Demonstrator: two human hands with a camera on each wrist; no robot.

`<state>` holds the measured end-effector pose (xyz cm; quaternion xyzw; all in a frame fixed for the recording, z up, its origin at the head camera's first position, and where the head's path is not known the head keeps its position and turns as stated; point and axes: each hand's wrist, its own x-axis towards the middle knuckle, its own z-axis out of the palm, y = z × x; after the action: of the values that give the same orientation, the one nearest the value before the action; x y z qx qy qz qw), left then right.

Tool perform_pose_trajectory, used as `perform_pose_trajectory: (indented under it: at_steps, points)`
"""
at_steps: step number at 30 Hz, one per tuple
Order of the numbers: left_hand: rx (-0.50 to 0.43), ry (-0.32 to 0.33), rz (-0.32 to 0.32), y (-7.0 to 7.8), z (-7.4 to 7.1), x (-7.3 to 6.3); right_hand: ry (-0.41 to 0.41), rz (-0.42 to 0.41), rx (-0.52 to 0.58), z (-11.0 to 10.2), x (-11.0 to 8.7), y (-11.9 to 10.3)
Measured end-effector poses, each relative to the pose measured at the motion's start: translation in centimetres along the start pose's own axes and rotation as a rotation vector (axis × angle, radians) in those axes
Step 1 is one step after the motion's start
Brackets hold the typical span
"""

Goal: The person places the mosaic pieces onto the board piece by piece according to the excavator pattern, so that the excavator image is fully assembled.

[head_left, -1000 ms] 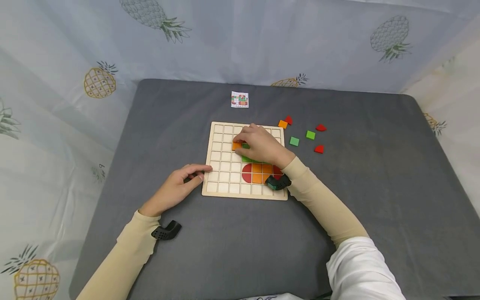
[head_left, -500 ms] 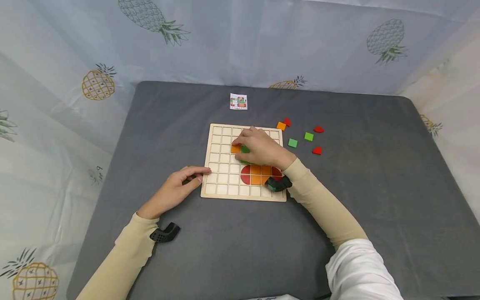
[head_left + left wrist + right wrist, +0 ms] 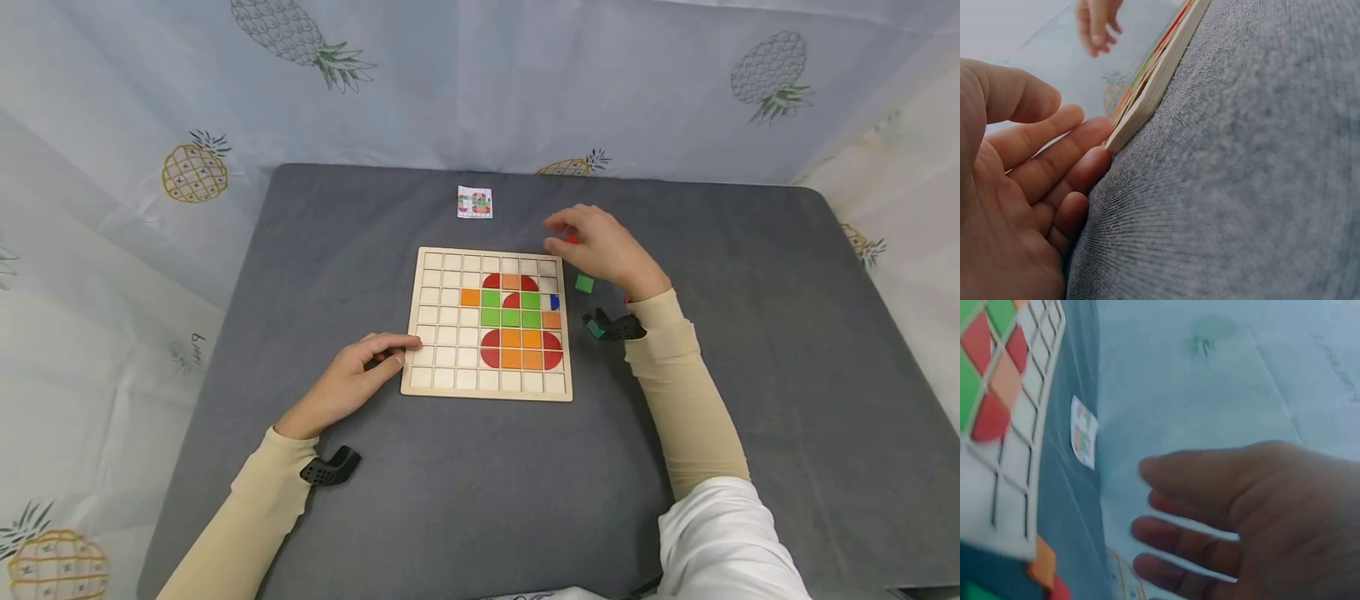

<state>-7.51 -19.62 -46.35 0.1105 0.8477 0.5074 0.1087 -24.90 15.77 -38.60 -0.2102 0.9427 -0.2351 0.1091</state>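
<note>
In the head view a wooden grid board (image 3: pixel 442 358) lies on the table, partly filled with red, orange, green and blue pieces. A single orange square (image 3: pixel 470 297) sits at the left of the pattern. My left hand (image 3: pixel 352 375) rests at the board's left edge, relaxed fingertips touching the rim. The right hand (image 3: pixel 603 250) hovers past the board's upper right corner with nothing between its parted fingers and thumb. Close by it are a red piece (image 3: pixel 572 238) and a green square (image 3: pixel 584 283). An orange piece (image 3: pixel 1041 565) shows beside the board in the right wrist view.
A small printed pattern card (image 3: pixel 475 202) lies behind the board on the dark grey table cloth (image 3: pixel 465 483). Another red piece peeks out by the right wrist. A pineapple-print curtain (image 3: pixel 480 83) hangs along the far side.
My right hand has left the orange square on the board and moved right to the loose pieces, uncovering the pattern. The left hand has stayed at the edge.
</note>
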Motion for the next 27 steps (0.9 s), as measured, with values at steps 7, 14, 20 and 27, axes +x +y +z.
perform_pose_trajectory:
  at_steps: [7, 14, 20, 27]
  points:
    - [0.004, 0.000, -0.006, 0.0, -0.1, -0.1, -0.177, 0.325, -0.194, -2.6, -1.1, 2.8]
    - [0.004, 0.005, 0.016, -0.2, 0.0, 0.0, -0.283, 0.393, -0.152, -3.4, -2.0, 5.3]
    - [0.015, 0.000, 0.021, -0.3, 0.1, -0.2, -0.285, 0.385, -0.138, -2.6, -2.0, 5.8]
    - [0.017, -0.001, 0.026, -0.2, -0.1, -0.1, -0.254, 0.378, -0.149, -2.0, -1.4, 5.8]
